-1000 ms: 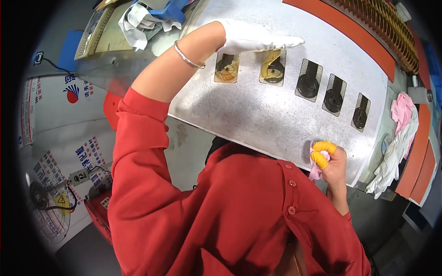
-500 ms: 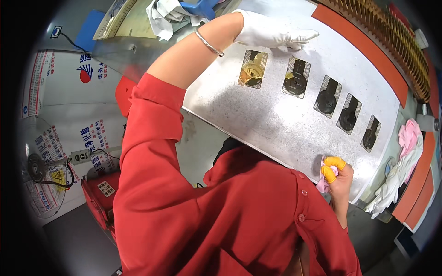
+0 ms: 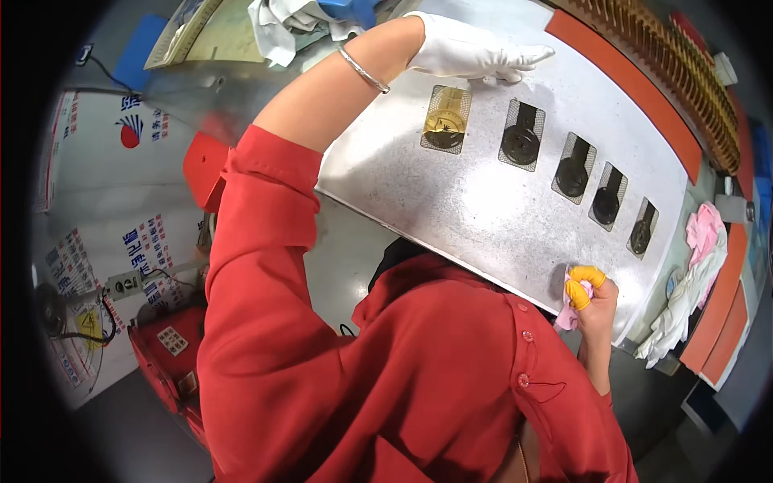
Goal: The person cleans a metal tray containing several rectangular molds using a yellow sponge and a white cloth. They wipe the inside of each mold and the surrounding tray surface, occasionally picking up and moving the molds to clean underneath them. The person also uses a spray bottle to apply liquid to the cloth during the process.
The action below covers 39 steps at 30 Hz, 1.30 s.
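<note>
My left hand (image 3: 481, 55), in a white glove, reaches across the far part of a pale grey speckled sheet (image 3: 451, 213). Its fingers are stretched out and hold nothing. Just below it lies a small meshed rectangular panel (image 3: 446, 119), partly gold and partly dark. Several similar panels run in a slanting row toward the right, including one with a black disc (image 3: 519, 145) and a narrower one (image 3: 642, 229) at the row's end. My right hand (image 3: 594, 302), with yellow finger cots, is closed around a crumpled pink cloth (image 3: 568, 310) by the sheet's near right edge.
An orange-red strip (image 3: 620, 88) borders the sheet's far side, beside a long row of brown ridged pieces (image 3: 668, 64). Pink (image 3: 704, 233) and white cloths (image 3: 676, 322) lie at the right. Another white cloth (image 3: 282, 28) sits at the far left. A red chair (image 3: 173, 346) stands lower left.
The whole view has shifted slightly. Gold on the first panel looks different, and the gold patch on the second has gone. My right hand still grips the pink cloth; my left barely moved.
</note>
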### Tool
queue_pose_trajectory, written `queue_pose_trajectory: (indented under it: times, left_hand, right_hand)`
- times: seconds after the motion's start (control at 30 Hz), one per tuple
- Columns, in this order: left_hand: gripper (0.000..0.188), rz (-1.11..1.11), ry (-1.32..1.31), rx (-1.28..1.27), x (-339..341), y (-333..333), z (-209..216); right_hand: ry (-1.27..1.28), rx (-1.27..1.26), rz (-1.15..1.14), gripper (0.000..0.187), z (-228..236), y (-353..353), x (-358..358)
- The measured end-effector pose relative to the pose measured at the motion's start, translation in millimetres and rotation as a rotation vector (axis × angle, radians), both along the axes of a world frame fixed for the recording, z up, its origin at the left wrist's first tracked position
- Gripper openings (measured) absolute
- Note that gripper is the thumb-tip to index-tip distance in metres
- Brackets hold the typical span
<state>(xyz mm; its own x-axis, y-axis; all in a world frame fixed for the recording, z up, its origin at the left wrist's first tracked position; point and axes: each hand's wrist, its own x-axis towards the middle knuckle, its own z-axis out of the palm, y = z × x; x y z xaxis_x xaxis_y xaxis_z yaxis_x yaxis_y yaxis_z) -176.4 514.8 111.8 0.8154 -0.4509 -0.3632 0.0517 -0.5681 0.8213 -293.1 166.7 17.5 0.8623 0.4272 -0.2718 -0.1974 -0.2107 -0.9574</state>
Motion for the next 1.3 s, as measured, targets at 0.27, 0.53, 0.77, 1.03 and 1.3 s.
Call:
queue_pose_trajectory:
  times: [0.27,0.53,0.77,1.03,1.3]
  left_hand:
    - [0.081,-0.099,-0.032,0.0,12.4,-25.7,-17.1]
    - [0.077,-0.133,-0.009,0.007,17.7,-48.4,-24.8]
    - [0.075,-0.116,0.081,-0.069,25.8,-44.0,-15.0]
    - [0.072,-0.105,0.145,-0.163,28.0,-43.6,-9.7]
    - [0.078,-0.043,-0.069,0.12,16.5,-67.7,-38.0]
  right_hand:
    - [-0.039,-0.004,-0.001,0.009,4.3,4.5,1.0]
    - [-0.064,0.048,0.023,0.005,1.7,6.3,0.8]
    - [-0.182,0.062,0.099,0.004,3.1,6.1,4.0]
    - [-0.123,0.124,0.129,0.006,8.7,5.2,5.8]
    - [-0.129,0.071,0.113,0.007,1.4,2.2,4.3]
